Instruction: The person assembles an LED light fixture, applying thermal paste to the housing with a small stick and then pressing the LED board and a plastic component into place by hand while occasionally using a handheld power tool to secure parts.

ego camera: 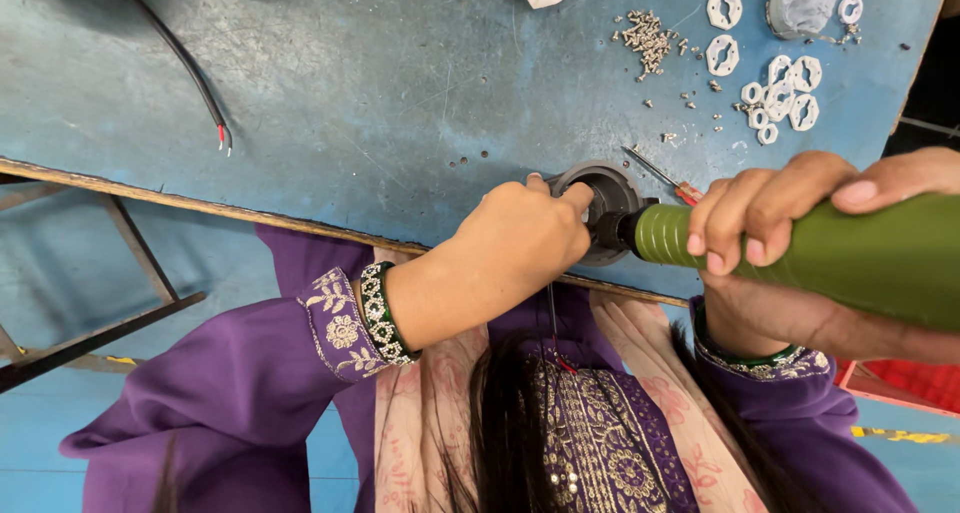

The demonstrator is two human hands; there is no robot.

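At the table's (330, 93) near edge, the left hand (520, 235) clasps the dark round housing (600, 205). Just right, the right hand (790, 213) clenches the green driver (830, 258), whose long axis points leftward into it.

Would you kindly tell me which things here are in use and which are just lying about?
In use: left hand on the round grey part; right hand gripping the green power tool.

Lying about: small screwdriver, screws, white plastic rings, black cable.
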